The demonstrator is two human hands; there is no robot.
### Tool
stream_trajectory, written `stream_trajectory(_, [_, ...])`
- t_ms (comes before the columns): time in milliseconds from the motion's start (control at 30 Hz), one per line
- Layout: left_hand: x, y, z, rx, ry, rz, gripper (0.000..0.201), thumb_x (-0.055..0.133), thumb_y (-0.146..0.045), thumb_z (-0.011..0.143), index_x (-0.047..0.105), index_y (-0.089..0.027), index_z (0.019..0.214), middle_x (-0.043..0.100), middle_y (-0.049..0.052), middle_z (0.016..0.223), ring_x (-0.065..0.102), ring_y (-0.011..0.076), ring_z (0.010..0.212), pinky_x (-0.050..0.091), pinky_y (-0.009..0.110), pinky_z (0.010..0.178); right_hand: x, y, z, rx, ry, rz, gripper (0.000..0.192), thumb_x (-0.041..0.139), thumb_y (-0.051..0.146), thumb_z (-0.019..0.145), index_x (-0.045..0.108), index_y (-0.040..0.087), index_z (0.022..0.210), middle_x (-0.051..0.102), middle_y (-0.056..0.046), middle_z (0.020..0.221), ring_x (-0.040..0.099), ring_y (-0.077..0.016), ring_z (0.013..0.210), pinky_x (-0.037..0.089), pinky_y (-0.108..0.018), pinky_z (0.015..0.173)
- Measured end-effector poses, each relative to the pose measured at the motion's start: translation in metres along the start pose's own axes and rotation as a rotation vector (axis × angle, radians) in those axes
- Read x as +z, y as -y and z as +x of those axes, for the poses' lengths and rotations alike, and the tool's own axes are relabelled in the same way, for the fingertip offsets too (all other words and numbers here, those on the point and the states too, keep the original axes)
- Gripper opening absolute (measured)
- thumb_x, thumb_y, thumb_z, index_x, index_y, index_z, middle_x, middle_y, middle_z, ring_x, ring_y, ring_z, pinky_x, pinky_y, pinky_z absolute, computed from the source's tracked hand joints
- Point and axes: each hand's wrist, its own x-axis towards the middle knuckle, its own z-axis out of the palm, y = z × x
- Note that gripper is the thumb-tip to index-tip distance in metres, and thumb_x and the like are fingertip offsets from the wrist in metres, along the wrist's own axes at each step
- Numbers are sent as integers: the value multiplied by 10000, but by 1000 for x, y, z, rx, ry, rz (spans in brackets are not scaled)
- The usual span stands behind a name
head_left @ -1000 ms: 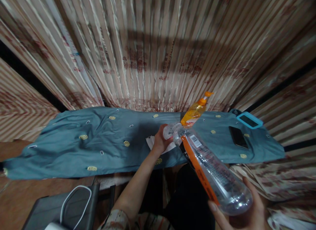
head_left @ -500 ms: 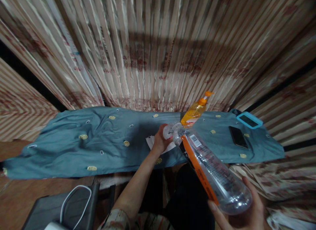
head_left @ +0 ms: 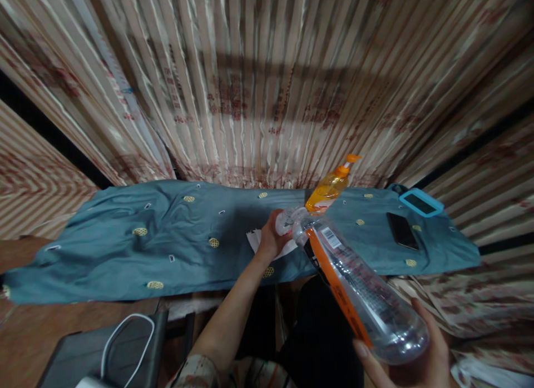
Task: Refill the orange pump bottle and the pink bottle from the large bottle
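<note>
My right hand (head_left: 421,349) is wrapped round the base of a large clear plastic bottle (head_left: 367,288) with an orange and black label and a barcode. The bottle lies slanted in the air, its base toward me and its neck end up and to the left. My left hand (head_left: 273,235) is closed round a small clear plastic container (head_left: 286,221), whose exact kind I cannot make out. The big bottle's neck end meets this container; whether they touch is unclear. A white paper (head_left: 254,240) lies under my left hand. Just behind stands an orange pump bottle (head_left: 327,192).
A teal patterned cloth (head_left: 183,218) covers the long table. At its right lie a black phone (head_left: 402,230) and a light-blue framed device (head_left: 421,203). A pleated curtain (head_left: 258,99) hangs behind. At lower left, a white cable (head_left: 129,321) rests on a grey surface (head_left: 75,352).
The big bottle's base and my right hand have shifted very slightly right and down. My left hand and the small container stay in place.
</note>
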Motion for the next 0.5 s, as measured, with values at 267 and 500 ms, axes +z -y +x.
stream_trajectory(267, [0,3,1,-12,-4,-20,559,831,-208,643,571,-222,1138,708,23,1089,692,207,978,544,328,888,-4,-19,4,-142,29,-27,1016,828,529,671,412,189,1533,558,-191,1394,648,-344,981,560,-454,707])
stream_trajectory(500, [1,5,0,17,-4,-36,538,821,-204,656,573,-213,1133,710,26,1079,688,200,969,543,323,884,-3,-26,5,-230,20,-26,978,823,486,706,393,225,1545,567,-150,1357,628,-300,994,558,-402,728])
